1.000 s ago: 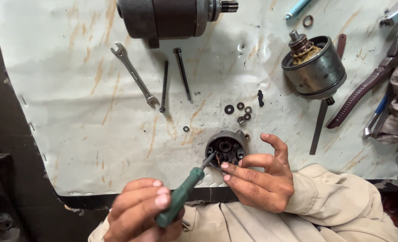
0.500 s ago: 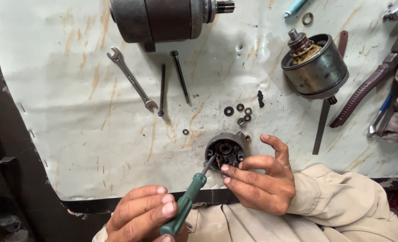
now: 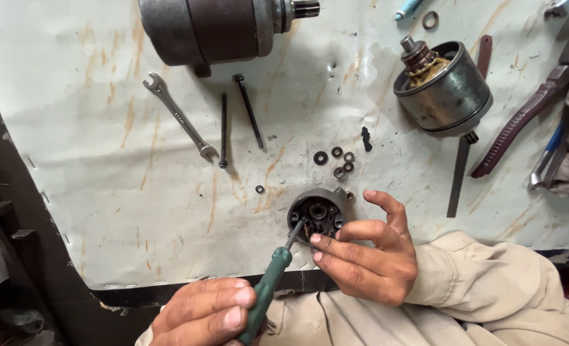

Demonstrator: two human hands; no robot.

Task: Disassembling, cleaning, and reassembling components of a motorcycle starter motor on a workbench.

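Observation:
My left hand [image 3: 201,314], at the bottom edge, is shut on a green-handled screwdriver [image 3: 268,288]. The screwdriver's shaft points up and to the right, and its tip sits inside a small round grey motor end cap [image 3: 320,208]. My right hand [image 3: 371,263] grips that cap from the right. Two fingers lie along the cap's lower rim and another finger curls above it. The cap's open side faces me and shows dark inner parts. It rests near the front edge of a stained white sheet [image 3: 105,192].
A large grey motor housing [image 3: 214,29] lies at the top. A round casing with a copper-wound core [image 3: 445,90] sits upper right. A spanner [image 3: 179,115], two long bolts [image 3: 223,128], several small washers [image 3: 336,157], a flat metal strip [image 3: 457,179] and red-handled pliers [image 3: 521,122] are spread about.
My left hand has slid a little lower with the screwdriver. Its tip stays in the cap, which my right hand still grips. The view has shifted slightly.

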